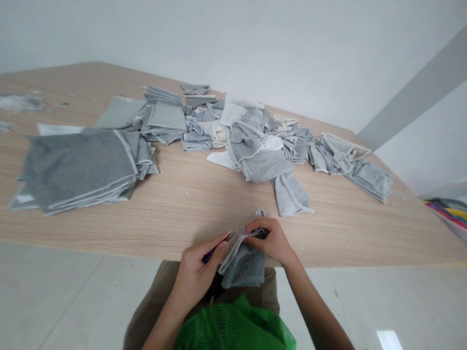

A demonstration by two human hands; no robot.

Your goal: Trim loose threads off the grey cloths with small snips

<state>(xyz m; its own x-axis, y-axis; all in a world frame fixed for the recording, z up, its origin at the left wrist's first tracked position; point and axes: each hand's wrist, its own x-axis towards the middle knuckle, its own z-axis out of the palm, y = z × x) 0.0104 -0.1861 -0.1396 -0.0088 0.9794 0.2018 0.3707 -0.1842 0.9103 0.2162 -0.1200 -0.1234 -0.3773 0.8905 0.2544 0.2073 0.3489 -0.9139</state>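
My left hand [199,267] is closed round a small dark tool [219,247], its tip touching the edge of a grey cloth piece [244,265]. At the table's near edge my right hand [268,238] pinches the top of that same grey piece, which hangs down over the edge toward my lap. Both hands are close together, just in front of the wooden table [182,214].
A neat stack of grey cloth pieces [80,167] lies at the left. A loose heap of grey and white pieces [255,143] spreads across the middle, with more [350,160] at the right. Green mesh material [233,328] lies on my lap. Coloured items [450,211] sit at the far right.
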